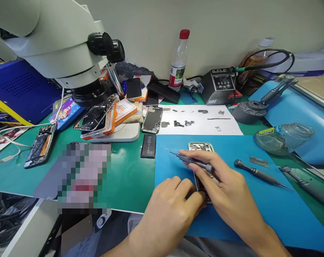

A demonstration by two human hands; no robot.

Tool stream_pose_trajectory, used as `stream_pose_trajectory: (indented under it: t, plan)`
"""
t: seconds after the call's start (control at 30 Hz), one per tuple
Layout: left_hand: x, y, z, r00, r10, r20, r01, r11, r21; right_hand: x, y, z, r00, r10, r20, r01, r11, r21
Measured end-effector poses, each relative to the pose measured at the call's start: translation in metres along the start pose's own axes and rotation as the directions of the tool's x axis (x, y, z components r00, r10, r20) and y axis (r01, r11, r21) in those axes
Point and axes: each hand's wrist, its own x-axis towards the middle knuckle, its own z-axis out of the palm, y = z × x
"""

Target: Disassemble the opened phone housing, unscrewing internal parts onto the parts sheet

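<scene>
Blue-and-purple packet (68, 113), far left of and beyond the left hand's fingers (175, 181): showing partial lettering, "EEN AS". Print not resolving on the orange-and-white box (123, 109) and phone battery (148, 145), both left of and beyond the same fingers. Beyond the right hand's fingers (200, 155), the red-capped bottle (180, 55) and soldering station (207, 91) are likewise bearing illegible markings.

Pale wall (145, 32) behind green worktop (124, 178)
</scene>
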Motion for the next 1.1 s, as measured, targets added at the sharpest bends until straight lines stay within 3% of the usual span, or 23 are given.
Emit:
stream_pose_trajectory:
  t: [0.1,0.17,0.23,0.3,0.37,0.47,0.67,1.1]
  plan:
    - [-0.001,-0.001,-0.006,1.0,-0.017,0.008,0.018,0.996,-0.087,-0.006,0.002,-0.011,0.969,0.107,-0.221,-0.046,0.963,0.267]
    - [-0.003,-0.004,-0.012,0.996,-0.085,0.003,0.083,0.963,-0.258,-0.012,0.004,-0.017,0.928,0.229,-0.293,-0.073,0.884,0.461]
    - [-0.004,-0.006,-0.018,0.973,-0.229,0.005,0.202,0.847,-0.492,-0.02,0.005,-0.02,0.906,0.344,-0.248,-0.125,0.776,0.619]
    - [-0.005,-0.008,-0.021,0.941,-0.338,0.024,0.278,0.729,-0.625,-0.027,0.003,-0.02,0.909,0.389,-0.147,-0.179,0.684,0.707]
    - [-0.003,-0.006,-0.022,0.921,-0.385,0.056,0.307,0.632,-0.711,-0.033,0.001,-0.017,0.921,0.381,-0.083,-0.199,0.643,0.74]
    - [0.001,-0.001,-0.019,0.908,-0.409,0.089,0.308,0.506,-0.806,-0.036,-0.001,-0.012,0.922,0.376,-0.094,-0.183,0.636,0.75]
    - [0.005,0.005,-0.015,0.901,-0.429,0.068,0.302,0.507,-0.807,-0.035,0.003,-0.01,0.916,0.376,-0.144,-0.157,0.664,0.731]
    - [0.004,0.004,-0.013,0.899,-0.426,0.099,0.323,0.495,-0.807,-0.036,0.012,-0.01,0.934,0.333,-0.131,-0.126,0.65,0.749]
